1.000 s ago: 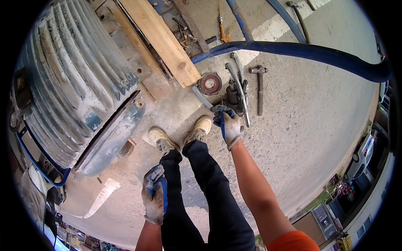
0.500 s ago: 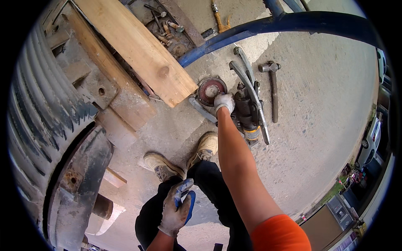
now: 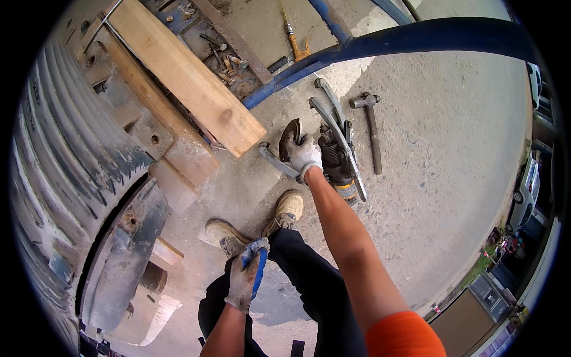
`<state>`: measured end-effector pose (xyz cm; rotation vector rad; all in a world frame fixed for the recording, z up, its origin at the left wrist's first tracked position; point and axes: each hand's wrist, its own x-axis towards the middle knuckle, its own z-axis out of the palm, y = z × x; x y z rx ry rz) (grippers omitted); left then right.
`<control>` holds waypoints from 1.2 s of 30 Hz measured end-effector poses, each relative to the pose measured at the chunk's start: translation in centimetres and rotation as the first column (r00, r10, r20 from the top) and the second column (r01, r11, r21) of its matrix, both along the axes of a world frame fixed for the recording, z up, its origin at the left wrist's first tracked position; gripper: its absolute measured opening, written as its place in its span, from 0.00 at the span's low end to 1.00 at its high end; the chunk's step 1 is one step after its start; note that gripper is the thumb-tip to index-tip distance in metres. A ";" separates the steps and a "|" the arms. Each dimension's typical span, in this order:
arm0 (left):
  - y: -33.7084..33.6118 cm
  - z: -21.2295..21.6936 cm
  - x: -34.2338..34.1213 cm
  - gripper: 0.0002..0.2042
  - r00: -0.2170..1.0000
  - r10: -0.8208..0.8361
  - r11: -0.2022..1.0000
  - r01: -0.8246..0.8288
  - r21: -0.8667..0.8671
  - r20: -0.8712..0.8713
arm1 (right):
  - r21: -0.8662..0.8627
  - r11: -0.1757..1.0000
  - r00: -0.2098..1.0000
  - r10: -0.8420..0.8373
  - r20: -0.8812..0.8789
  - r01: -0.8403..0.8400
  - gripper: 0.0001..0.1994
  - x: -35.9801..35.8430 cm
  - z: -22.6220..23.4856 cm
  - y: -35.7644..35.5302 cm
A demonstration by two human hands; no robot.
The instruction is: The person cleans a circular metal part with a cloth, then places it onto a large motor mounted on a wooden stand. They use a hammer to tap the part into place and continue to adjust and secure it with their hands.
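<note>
My right hand (image 3: 306, 153), in a white work glove, grips the edge of a round, dark metal cover (image 3: 290, 138). The cover stands tilted on its edge, just above the concrete floor. Close to its right lies a hydraulic gear puller (image 3: 334, 157) with long grey jaws and a yellow band near its base. Another grey jaw (image 3: 277, 159) reaches out to the left, under the cover and my hand. My left hand (image 3: 245, 276), in a white glove with a blue palm, hangs by my left knee. It holds nothing, and its fingers are loosely extended.
A ball-peen hammer (image 3: 372, 128) lies right of the puller. Wooden planks (image 3: 190, 77) and a large ribbed motor housing (image 3: 77, 160) are at left. A blue curved tube (image 3: 410, 46) crosses the far side. Rusty bolts (image 3: 229, 62) and a yellow-handled air tool (image 3: 295, 44) lie beyond.
The round cover was flat on the floor; my right hand has gripped it and tipped it up on edge. My left hand's fingers have drawn closer together. The view has shifted slightly.
</note>
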<state>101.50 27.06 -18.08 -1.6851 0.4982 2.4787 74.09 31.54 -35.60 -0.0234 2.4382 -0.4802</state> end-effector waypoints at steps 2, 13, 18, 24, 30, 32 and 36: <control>0.2 0.9 -1.8 0.19 0.958 -0.275 0.939 0.285 -0.192 0.076 | 0.018 0.977 0.976 0.212 0.048 -0.213 0.22 -0.8 3.0 0.5; -7.7 0.0 -7.0 0.25 0.923 -0.245 0.969 0.224 -0.102 -0.297 | -0.429 0.782 0.583 0.623 0.522 -0.451 0.25 -0.6 25.1 0.9; -7.1 -2.8 0.0 0.19 0.994 0.024 0.951 -0.055 -0.303 -0.104 | -0.312 0.713 0.677 0.698 0.232 -0.628 0.19 -0.8 25.4 -6.3; -3.2 -6.5 1.8 0.25 0.969 0.245 0.905 -0.235 -0.355 -0.019 | 0.178 0.346 0.299 0.922 -0.246 -0.921 0.13 -1.8 17.7 -16.5; -0.8 -7.2 4.9 0.22 0.977 0.185 0.888 -0.121 -0.444 0.103 | 0.037 0.394 0.357 0.864 -0.355 -0.918 0.12 -1.5 18.5 -15.3; 0.0 -6.7 5.7 0.17 0.937 0.325 0.885 -0.254 -0.389 0.128 | -0.233 0.445 0.499 0.813 -0.299 -0.865 0.12 -3.1 18.7 -11.5; 1.8 -4.2 6.0 0.16 0.933 0.154 0.909 -0.005 -0.416 0.325 | 0.084 0.695 0.692 0.683 0.232 -0.714 0.18 -13.4 10.2 -5.8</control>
